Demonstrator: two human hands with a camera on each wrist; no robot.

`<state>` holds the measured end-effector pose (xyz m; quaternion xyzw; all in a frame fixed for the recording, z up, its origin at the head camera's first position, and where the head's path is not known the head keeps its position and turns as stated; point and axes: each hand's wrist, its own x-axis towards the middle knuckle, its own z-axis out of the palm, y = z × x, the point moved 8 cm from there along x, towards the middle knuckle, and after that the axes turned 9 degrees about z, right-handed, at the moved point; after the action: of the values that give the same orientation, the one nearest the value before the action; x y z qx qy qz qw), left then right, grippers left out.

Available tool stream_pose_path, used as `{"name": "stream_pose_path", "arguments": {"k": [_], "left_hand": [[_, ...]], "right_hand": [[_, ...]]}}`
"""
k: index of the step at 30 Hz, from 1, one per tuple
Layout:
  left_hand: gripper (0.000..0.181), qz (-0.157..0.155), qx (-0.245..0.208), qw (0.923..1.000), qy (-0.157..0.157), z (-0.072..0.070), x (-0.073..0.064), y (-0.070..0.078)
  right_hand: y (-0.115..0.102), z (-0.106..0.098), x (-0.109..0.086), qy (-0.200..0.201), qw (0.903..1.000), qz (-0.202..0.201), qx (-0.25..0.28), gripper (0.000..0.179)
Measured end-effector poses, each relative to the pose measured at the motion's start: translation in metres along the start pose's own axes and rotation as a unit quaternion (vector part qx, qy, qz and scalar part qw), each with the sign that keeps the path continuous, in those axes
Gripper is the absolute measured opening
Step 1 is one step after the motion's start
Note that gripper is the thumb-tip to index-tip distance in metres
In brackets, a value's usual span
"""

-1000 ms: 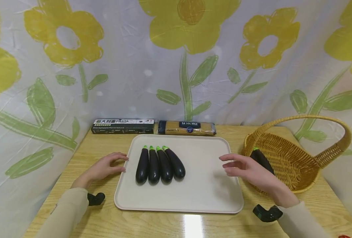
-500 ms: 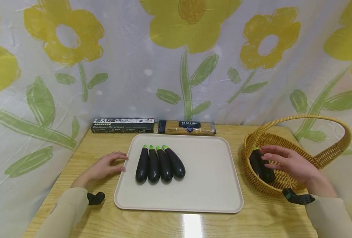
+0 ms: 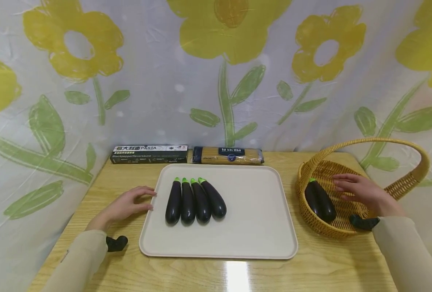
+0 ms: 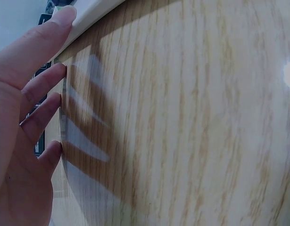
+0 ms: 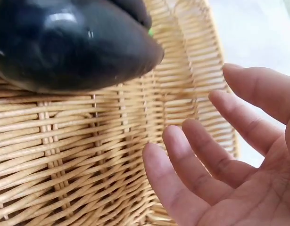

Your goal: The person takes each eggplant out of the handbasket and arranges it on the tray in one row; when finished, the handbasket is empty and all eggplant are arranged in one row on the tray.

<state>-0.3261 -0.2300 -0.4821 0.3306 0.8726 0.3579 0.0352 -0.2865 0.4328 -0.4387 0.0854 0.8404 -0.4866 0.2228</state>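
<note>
Several dark purple eggplants (image 3: 187, 205) with green caps lie side by side on the left half of a pale tray (image 3: 256, 215). My left hand (image 3: 128, 205) is at the tray's left edge, fingers loosely bent, holding nothing; the left wrist view shows the hand (image 4: 17, 122) over bare wood. On the right, my right hand (image 3: 369, 194) is inside a wicker basket (image 3: 319, 230), under its handle. Two more eggplants (image 3: 325, 205) lie in the basket to its left. In the right wrist view the fingers (image 5: 201, 150) are spread, apart from the nearer eggplant (image 5: 78, 52).
A black pasta box (image 3: 149, 155) and a spaghetti packet (image 3: 227, 155) lie along the back of the wooden table (image 3: 187, 275). The basket's tall handle (image 3: 378, 140) arches over its opening. Behind everything hangs a flower-patterned curtain (image 3: 146, 101).
My right hand has moved from above the tray's right edge into the basket, then slightly farther right of the eggplants there. The left hand stays in place.
</note>
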Motion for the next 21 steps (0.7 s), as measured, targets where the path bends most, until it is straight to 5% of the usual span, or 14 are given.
{"name": "stream_pose_path", "arguments": {"k": [21], "left_hand": [[0.041, -0.003, 0.0, 1.0, -0.001, 0.001, 0.0, -0.001]], "right_hand": [[0.022, 0.013, 0.018, -0.084, 0.9857, 0.053, 0.136, 0.057]]}}
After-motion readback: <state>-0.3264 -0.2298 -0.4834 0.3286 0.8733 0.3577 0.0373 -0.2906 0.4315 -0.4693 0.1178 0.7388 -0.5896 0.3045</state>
